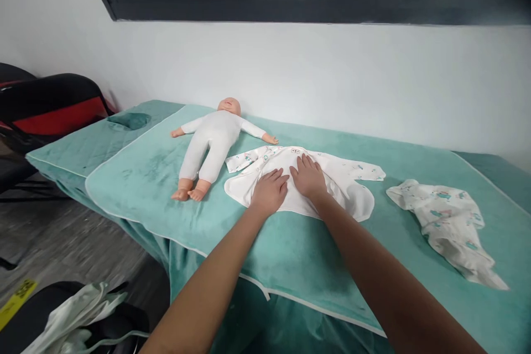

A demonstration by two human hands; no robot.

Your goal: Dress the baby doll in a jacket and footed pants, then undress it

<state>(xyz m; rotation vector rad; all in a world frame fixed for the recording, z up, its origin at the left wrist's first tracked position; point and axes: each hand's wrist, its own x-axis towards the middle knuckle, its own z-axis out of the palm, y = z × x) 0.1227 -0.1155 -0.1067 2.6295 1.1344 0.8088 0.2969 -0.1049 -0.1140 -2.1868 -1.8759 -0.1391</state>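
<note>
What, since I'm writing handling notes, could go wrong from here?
The left hand and right hand rest on the shirt, so uneven pressing might bunch it. The doll lies close beside the shirt; a sideways drag could nudge it. The crumpled garment may crease.

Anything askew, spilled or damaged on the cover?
No spill or damage visible. Only oddity: white printed cloth at right lies crumpled on the green plush cover, while the white long-sleeved printed baby top is spread under the left hand and right hand.
</note>
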